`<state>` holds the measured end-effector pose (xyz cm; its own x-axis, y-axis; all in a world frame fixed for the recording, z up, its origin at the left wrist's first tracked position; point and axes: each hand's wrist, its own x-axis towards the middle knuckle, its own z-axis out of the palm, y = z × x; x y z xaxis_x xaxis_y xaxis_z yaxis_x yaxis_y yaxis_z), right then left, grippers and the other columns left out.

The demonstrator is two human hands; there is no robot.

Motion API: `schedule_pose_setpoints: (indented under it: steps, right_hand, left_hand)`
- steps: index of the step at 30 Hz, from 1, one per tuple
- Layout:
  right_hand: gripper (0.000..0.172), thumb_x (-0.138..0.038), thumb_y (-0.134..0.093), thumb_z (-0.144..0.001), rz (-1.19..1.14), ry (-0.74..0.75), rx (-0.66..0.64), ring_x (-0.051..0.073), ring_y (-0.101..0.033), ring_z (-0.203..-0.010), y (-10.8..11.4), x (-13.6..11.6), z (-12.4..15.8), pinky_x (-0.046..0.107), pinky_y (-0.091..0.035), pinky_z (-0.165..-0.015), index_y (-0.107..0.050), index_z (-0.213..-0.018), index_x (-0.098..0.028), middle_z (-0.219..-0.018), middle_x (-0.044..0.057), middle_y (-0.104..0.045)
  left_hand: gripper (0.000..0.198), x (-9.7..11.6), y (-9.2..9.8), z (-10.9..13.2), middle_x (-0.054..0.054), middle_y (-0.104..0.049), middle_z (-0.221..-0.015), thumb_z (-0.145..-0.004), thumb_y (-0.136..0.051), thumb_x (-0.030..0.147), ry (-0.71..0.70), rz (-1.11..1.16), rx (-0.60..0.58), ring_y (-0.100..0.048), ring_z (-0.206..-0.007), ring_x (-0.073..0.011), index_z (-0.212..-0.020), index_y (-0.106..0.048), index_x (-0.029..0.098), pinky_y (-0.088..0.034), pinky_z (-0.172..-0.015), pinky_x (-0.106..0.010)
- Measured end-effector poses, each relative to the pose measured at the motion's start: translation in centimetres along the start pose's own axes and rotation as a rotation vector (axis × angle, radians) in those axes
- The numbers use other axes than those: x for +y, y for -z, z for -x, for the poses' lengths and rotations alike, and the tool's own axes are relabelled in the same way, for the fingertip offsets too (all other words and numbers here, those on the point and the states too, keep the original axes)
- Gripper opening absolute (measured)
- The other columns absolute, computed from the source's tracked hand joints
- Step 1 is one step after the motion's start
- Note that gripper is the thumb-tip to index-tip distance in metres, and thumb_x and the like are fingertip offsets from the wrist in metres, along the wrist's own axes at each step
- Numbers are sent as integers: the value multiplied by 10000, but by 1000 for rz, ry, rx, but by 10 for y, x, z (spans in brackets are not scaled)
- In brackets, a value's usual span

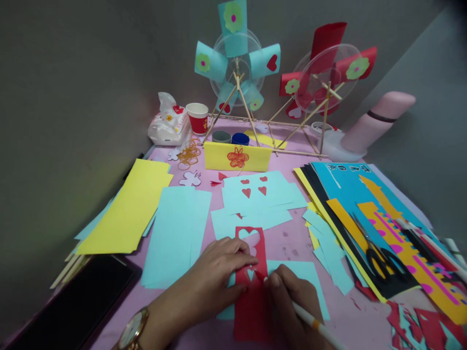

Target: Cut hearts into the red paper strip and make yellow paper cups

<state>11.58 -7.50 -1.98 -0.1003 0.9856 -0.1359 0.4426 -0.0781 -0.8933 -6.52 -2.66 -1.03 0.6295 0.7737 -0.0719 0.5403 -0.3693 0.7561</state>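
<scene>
A red paper strip [251,301] with heart-shaped holes cut out lies on light blue paper near the front of the pink table. My left hand [215,272], with a gold watch on the wrist, presses flat on the strip with its fingers spread, one finger showing through the top heart hole. My right hand [288,306] grips a white craft knife [317,325] like a pen. The knife's tip rests on the strip at a small heart cut-out.
Sheets of light blue paper [175,233] and yellow paper [127,209] lie to the left. Black-handled scissors [379,253] rest on coloured sheets at right. Two paper windmill models [237,58] stand at the back, beside a red cup [197,117] and a tissue pack. A dark tablet [80,301] sits front left.
</scene>
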Motion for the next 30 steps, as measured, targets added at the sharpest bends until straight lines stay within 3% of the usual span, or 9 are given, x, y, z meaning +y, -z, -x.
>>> schedule_pose_setpoints:
  steps: [14,30]
  right_hand:
    - [378,-452,-311,-944,40,-24,11,110,-258,-451,-2,-1,0,278,-161,-443,-265,-628,-248,-513,-81,-251]
    - [364,-389,-340,-949,36,68,-28,101,-266,-459,-3,-1,-3,248,-173,-428,-287,-622,-238,-523,-83,-256]
  left_hand:
    - [427,-2,-2,0,-12,-589,-1075,-739,-605,37,-27,1,23,-516,-993,-199,-1096,-608,271,-393,-882,-350]
    - [416,-2,-2,-1,-10,-589,-1078,-753,-608,41,-28,5,24,-516,-1000,-192,-1103,-610,265,-395,-879,-339]
